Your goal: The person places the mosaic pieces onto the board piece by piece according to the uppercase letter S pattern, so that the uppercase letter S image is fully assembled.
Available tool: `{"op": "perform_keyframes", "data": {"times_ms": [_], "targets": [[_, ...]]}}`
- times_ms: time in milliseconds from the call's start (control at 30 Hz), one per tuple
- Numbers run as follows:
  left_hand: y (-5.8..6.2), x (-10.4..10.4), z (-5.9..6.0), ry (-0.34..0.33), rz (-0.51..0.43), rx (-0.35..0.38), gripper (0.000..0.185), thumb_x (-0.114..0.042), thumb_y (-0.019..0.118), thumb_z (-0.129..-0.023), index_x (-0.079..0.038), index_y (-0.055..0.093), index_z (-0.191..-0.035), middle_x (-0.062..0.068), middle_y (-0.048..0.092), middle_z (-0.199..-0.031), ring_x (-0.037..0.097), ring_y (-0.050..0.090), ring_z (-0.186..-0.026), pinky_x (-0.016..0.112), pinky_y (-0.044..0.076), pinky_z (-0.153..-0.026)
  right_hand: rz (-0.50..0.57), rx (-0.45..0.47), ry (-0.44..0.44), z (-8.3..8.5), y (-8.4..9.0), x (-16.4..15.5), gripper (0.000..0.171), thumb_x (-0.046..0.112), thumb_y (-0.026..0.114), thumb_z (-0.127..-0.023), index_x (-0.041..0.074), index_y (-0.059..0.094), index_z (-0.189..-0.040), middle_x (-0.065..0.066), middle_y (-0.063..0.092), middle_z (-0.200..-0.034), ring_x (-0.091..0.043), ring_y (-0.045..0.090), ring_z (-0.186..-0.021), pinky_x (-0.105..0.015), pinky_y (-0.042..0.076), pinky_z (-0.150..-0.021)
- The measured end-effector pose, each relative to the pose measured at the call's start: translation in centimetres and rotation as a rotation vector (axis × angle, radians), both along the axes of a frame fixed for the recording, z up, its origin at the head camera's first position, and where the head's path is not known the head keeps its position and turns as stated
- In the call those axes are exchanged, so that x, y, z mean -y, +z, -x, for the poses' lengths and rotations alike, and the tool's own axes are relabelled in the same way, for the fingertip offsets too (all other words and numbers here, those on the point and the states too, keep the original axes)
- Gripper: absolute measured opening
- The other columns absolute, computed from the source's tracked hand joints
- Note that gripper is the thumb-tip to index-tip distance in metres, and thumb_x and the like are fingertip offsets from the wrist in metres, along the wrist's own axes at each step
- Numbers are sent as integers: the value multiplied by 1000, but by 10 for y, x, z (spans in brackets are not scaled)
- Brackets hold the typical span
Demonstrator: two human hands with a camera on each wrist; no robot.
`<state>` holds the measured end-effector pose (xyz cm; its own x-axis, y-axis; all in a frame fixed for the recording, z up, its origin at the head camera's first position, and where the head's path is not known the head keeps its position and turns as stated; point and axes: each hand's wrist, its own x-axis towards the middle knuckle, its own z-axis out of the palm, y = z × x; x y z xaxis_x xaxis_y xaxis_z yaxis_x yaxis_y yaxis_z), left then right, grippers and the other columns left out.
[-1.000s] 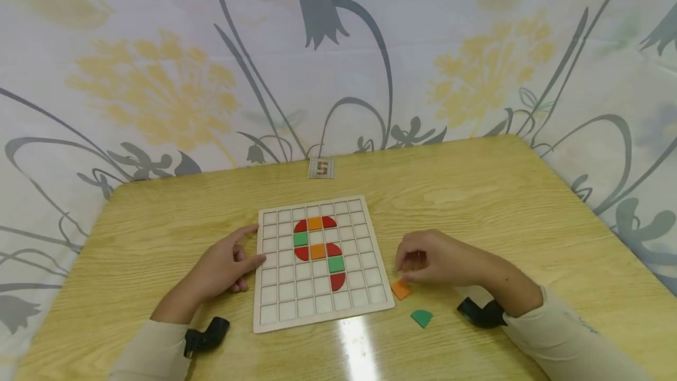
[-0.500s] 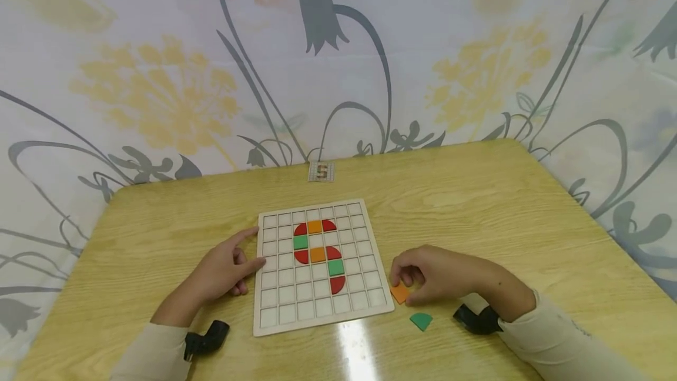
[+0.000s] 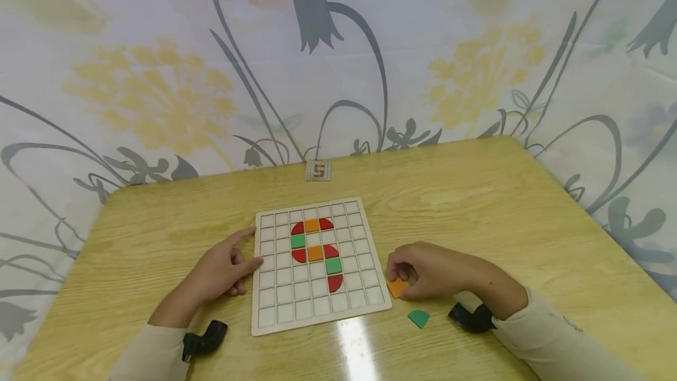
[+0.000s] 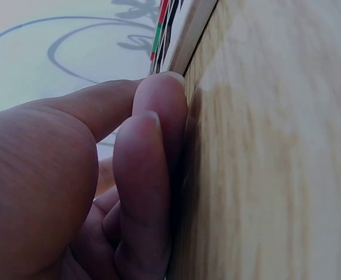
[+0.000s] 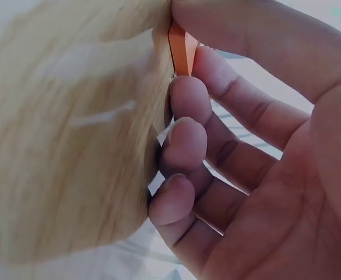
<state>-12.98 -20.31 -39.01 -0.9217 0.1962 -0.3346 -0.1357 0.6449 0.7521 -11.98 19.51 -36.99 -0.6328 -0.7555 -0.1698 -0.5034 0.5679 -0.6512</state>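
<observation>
A white grid board [image 3: 275, 316] lies mid-table with red, orange and green tiles set in an S shape [image 3: 315, 253]. My left hand [image 3: 224, 269] rests on the table, its fingertips [image 4: 164, 111] touching the board's left edge [image 4: 185, 44]. Just right of the board, my right hand [image 3: 423, 272] pinches an orange square tile [image 3: 395, 288] between thumb and fingers, the tile [image 5: 180, 49] tipped up off the tabletop. A green quarter-round tile [image 3: 419, 317] lies loose in front of that hand.
A small card [image 3: 318, 170] showing an S pattern lies at the table's far edge. The wooden table [image 3: 502, 204] has rounded corners. A floral curtain [image 3: 158, 75] hangs close behind and beside it. Black wrist cameras [image 3: 203, 338] sit on both forearms.
My right hand came down toward the near side and took hold of the orange tile. The left hand stayed at the board's edge.
</observation>
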Motion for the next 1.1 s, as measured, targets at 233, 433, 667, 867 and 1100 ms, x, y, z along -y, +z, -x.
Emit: {"op": "perform_keyframes", "data": {"times_ms": [233,433,667,867,1100], "targets": [[-2,2,0,0,1,7,74,-43,66,-82,-31,27,-144,9,55,-72,20,59,-48,32,52,-46,11,-12,-31,3,4,6,19,12,71,-76,18,60,-90,1,54,-79,-10,49,-66,-17,44,-58],[-2,1,0,-3,-6,6,73,-42,66,-82,-32,27,-143,9,55,-72,21,59,-48,32,52,-46,-16,-21,-53,8,5,7,16,13,71,-77,17,62,-89,6,57,-76,-2,49,-65,-18,47,-59],[-2,1,-1,7,4,9,73,-42,67,-82,-32,27,-143,9,55,-72,20,58,-48,32,51,-46,6,-84,-122,11,14,13,14,19,72,-79,19,65,-91,8,60,-82,-8,53,-70,-19,48,-60],[-1,2,-2,8,6,0,74,-42,66,-82,-31,27,-144,9,55,-72,20,58,-48,31,52,-46,23,-170,-192,6,26,37,25,25,72,-80,17,67,-103,11,62,-91,-8,56,-79,-20,50,-68],[0,0,-1,-1,-6,6,73,-41,67,-83,-31,27,-144,9,55,-72,20,58,-48,32,52,-46,54,-273,-186,-2,28,63,24,26,71,-81,17,69,-102,10,65,-96,-9,58,-82,-21,51,-70]]}}
